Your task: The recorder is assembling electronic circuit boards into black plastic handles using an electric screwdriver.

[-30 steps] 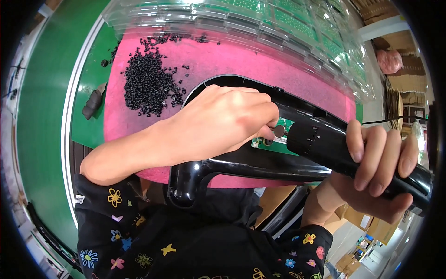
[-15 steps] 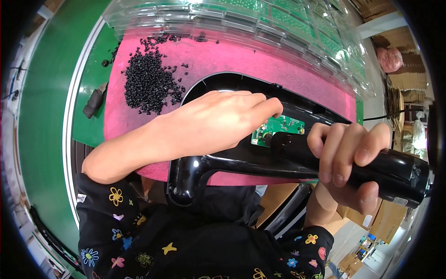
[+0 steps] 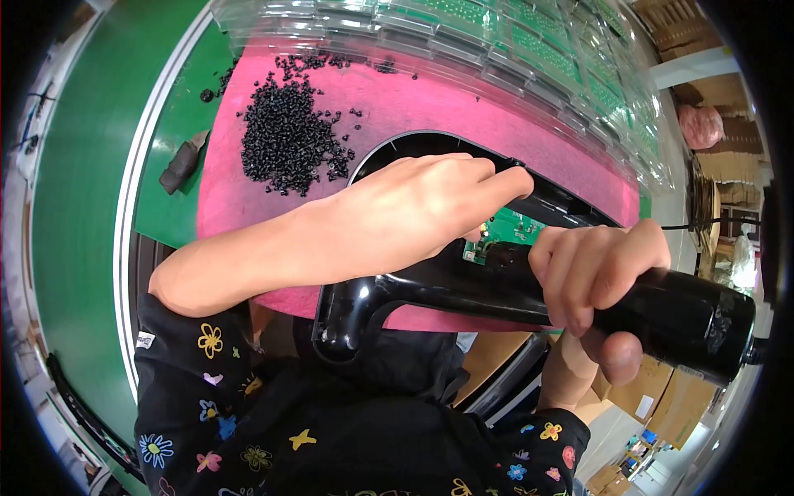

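My right hand [image 3: 600, 285] is wrapped round a thick black electric screwdriver [image 3: 674, 318], tilted with its narrow end over a green circuit board [image 3: 517, 223]. The board sits inside a glossy black plastic housing [image 3: 463, 296], which has a long curved handle-like part and a rounded end. My left hand [image 3: 442, 202] lies across the housing with its fingers curled down beside the board, close to the screwdriver's end. Its fingertips are mostly hidden under the hand, so what they pinch cannot be made out. The screwdriver's bit is also hidden.
A heap of small black screws [image 3: 289, 136] lies on the pink mat [image 3: 219, 190]. Clear plastic trays with green boards [image 3: 463, 45] stand along the far side. On the green table [image 3: 91, 207] rests a dark lump [image 3: 182, 165]. Cardboard boxes [image 3: 678, 401] are at the right.
The housing, heap and mat appear slightly farther right in view. My left hand has shifted right along the board; the screwdriver and my right hand have moved a little left and down.
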The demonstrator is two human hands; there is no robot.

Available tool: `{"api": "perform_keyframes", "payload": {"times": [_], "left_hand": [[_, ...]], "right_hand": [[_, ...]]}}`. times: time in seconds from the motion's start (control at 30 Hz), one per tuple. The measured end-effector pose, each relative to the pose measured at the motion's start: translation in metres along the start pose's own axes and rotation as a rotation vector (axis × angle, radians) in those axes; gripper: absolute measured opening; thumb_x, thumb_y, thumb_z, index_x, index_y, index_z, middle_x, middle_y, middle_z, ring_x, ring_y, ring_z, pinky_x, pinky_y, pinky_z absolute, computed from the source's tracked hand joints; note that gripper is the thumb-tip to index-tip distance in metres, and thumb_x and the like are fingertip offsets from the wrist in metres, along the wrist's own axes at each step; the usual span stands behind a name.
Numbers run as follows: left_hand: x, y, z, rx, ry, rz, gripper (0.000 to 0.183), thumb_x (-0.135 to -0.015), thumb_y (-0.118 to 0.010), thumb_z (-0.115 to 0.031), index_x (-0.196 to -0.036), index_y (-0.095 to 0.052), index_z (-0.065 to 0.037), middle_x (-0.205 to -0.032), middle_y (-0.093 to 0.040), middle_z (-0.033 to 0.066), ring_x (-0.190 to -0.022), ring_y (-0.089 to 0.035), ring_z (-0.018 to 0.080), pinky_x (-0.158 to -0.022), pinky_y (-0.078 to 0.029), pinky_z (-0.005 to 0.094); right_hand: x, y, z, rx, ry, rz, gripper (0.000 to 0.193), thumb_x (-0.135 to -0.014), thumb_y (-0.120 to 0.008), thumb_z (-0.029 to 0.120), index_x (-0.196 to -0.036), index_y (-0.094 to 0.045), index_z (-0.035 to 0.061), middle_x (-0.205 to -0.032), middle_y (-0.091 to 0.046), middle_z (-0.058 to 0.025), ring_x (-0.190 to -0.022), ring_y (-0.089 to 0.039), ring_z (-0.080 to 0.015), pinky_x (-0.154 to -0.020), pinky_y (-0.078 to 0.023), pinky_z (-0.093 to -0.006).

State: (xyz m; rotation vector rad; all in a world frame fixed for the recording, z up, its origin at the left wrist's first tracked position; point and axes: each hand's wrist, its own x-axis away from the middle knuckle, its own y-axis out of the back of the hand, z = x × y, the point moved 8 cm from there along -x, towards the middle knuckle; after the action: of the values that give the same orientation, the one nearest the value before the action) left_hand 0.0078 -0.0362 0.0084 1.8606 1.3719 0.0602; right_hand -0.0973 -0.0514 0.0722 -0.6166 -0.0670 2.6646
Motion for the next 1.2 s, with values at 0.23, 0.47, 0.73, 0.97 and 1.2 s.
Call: {"api": "perform_keyframes", "payload": {"times": [0.23, 0.47, 0.73, 0.97, 1.2], "left_hand": [[0.002, -0.007, 0.003, 0.034, 0.037, 0.063, 0.045, -0.076, -0.068, 0.003, -0.118, -0.051, -0.003, -0.091, -0.063, 0.0144, -0.085, -0.064, 0.0337, -0.07, -0.052, 0.0413], [0.002, -0.011, -0.006, -0.024, -0.081, 0.096, 0.047, -0.074, -0.067, 0.003, -0.118, -0.052, -0.003, -0.09, -0.064, 0.0144, -0.085, -0.065, 0.0334, -0.071, -0.053, 0.04], [0.001, -0.011, -0.004, -0.028, -0.062, 0.118, 0.048, -0.073, -0.069, 0.002, -0.118, -0.052, -0.003, -0.093, -0.065, 0.0141, -0.085, -0.065, 0.0338, -0.072, -0.053, 0.0404], [0.0, -0.012, -0.011, 0.013, -0.152, 0.118, 0.046, -0.075, -0.072, -0.004, -0.116, -0.053, -0.003, -0.086, -0.063, 0.0129, -0.08, -0.064, 0.0321, -0.068, -0.052, 0.0395], [-0.005, 0.004, -0.02, 0.216, -0.192, 0.003, 0.04, -0.077, -0.075, -0.008, -0.112, -0.054, -0.002, -0.088, -0.064, 0.0102, -0.078, -0.065, 0.0257, -0.068, -0.053, 0.0352]], "right_hand": [[0.001, -0.006, -0.006, 0.13, -0.05, -0.255, 0.041, -0.078, -0.075, 0.036, -0.095, -0.047, 0.0113, -0.063, -0.053, 0.0038, -0.048, -0.048, -0.0092, -0.053, -0.035, -0.0272], [0.008, -0.006, 0.008, 0.094, 0.059, -0.198, 0.04, -0.079, -0.078, 0.02, -0.099, -0.048, 0.0028, -0.072, -0.058, -0.0049, -0.059, -0.051, -0.014, -0.063, -0.041, -0.0324], [0.004, -0.007, 0.0, 0.178, -0.019, -0.273, 0.04, -0.08, -0.074, 0.036, -0.094, -0.047, 0.0104, -0.065, -0.052, 0.0034, -0.05, -0.049, -0.0102, -0.056, -0.035, -0.0277], [0.018, 0.001, 0.03, 0.127, 0.239, -0.316, 0.034, -0.082, -0.071, 0.034, -0.096, -0.048, 0.0136, -0.067, -0.056, 0.0063, -0.056, -0.054, -0.0073, -0.063, -0.039, -0.0257], [0.023, 0.008, 0.049, -0.004, 0.365, -0.389, 0.034, -0.078, -0.073, 0.031, -0.094, -0.048, 0.0135, -0.064, -0.055, 0.0072, -0.055, -0.052, -0.0051, -0.065, -0.04, -0.0236]]}}
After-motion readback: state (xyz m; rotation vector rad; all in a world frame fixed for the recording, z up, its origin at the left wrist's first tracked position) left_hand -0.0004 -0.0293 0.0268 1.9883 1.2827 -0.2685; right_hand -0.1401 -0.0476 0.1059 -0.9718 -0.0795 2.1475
